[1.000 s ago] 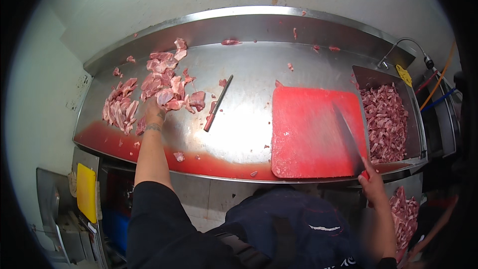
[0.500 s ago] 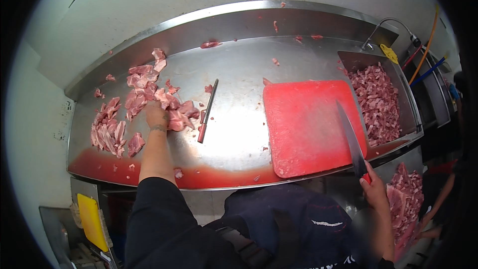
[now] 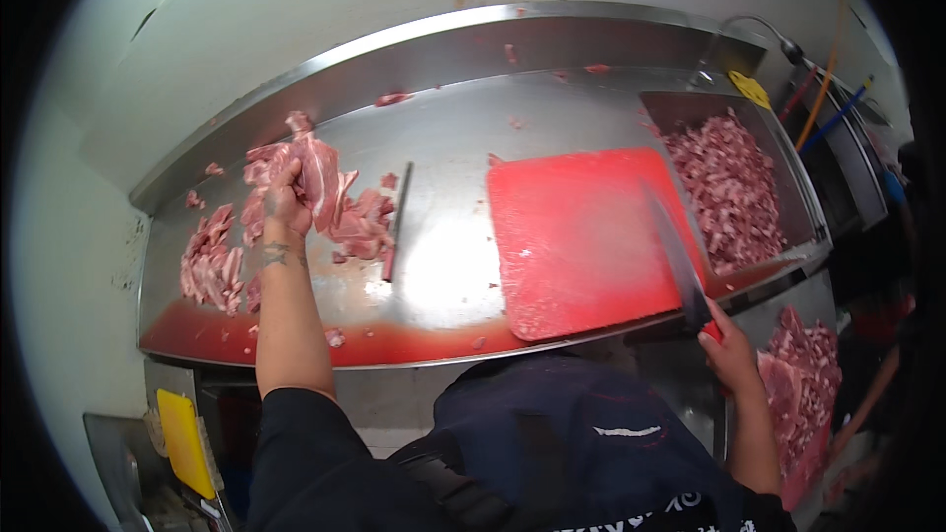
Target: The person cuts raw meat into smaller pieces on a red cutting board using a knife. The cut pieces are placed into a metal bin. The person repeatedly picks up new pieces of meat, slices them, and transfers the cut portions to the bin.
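Observation:
My left hand (image 3: 282, 202) grips a large raw meat slice (image 3: 317, 177), raised over the loose meat (image 3: 360, 225) on the steel table (image 3: 443, 207). More cut meat (image 3: 210, 261) lies further left. My right hand (image 3: 726, 340) is closed on the red handle of a long knife (image 3: 671, 246), its blade over the red cutting board (image 3: 581, 236). A slim rod-like tool (image 3: 399, 217) with a red handle lies between meat and board. Right of the board, a steel bin (image 3: 798, 207) holds small chopped meat pieces (image 3: 719, 187).
A faucet (image 3: 749, 30), yellow cloth (image 3: 749, 89) and coloured hoses (image 3: 823, 99) are at the back right. More meat (image 3: 793, 394) sits below right, beside another person's arm (image 3: 867, 404). A yellow board (image 3: 182, 438) stands below left. A wall rises behind the table.
My left hand has moved up from within the meat pile and now lifts a large slice. My right hand keeps the knife over the board. The view has shifted slightly.

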The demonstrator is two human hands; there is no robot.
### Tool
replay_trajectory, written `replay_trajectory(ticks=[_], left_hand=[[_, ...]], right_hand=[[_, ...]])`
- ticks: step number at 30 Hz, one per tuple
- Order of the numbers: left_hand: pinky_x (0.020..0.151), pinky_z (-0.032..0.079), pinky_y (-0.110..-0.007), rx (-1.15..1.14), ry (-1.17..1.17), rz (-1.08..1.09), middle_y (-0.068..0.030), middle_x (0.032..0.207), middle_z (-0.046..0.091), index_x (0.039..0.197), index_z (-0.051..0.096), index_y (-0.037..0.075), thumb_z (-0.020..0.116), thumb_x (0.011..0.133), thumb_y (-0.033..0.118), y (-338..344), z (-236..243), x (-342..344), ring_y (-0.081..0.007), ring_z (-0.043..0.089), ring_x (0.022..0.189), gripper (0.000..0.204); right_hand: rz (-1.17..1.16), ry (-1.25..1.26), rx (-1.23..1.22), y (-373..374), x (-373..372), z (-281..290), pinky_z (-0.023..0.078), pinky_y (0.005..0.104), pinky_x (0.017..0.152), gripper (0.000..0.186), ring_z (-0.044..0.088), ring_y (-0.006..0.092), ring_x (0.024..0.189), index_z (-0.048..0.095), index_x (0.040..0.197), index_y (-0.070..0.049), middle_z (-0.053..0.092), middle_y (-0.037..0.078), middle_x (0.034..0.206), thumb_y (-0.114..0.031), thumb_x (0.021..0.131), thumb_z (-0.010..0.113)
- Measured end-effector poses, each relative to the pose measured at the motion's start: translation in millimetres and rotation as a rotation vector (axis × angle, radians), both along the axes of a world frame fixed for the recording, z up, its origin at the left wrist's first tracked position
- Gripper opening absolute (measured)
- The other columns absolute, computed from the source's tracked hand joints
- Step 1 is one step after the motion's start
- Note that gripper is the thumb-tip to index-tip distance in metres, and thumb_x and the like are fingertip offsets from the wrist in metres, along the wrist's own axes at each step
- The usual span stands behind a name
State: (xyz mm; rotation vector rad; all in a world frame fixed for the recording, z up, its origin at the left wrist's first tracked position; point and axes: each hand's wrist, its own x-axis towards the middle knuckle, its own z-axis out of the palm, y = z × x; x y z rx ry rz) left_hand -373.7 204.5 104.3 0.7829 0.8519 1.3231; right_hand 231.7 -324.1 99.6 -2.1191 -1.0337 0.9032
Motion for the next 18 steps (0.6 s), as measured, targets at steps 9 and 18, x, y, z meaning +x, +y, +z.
replay_trajectory(ticks=[9,18], left_hand=[[0.130,0.030,-0.047,1.105,1.702,-0.579,-0.0217,0.172,0.038,0.166,0.040,0.003,0.084,0.089,0.037,-225.9,-73.0,345.9,-0.0400,0.024,0.165,0.095],[0.091,0.060,-0.050,0.937,1.660,-0.414,-0.0223,0.123,0.073,0.136,0.065,0.000,0.075,0.092,0.025,-176.0,-71.7,375.1,-0.0359,0.073,0.108,0.052]], right_hand=[[0.036,-0.026,-0.047,-49.3,40.8,-16.9,0.057,0.0362,0.074,0.071,0.065,0.0171,0.072,0.045,0.167,-0.018,0.072,0.011,0.112,-0.014,0.100,0.070],[-0.073,-0.005,-0.020,-133.7,79.7,-29.3,0.058,0.0370,0.074,0.071,0.068,0.0191,0.070,0.046,0.166,-0.020,0.072,0.015,0.097,-0.017,0.099,0.072]])
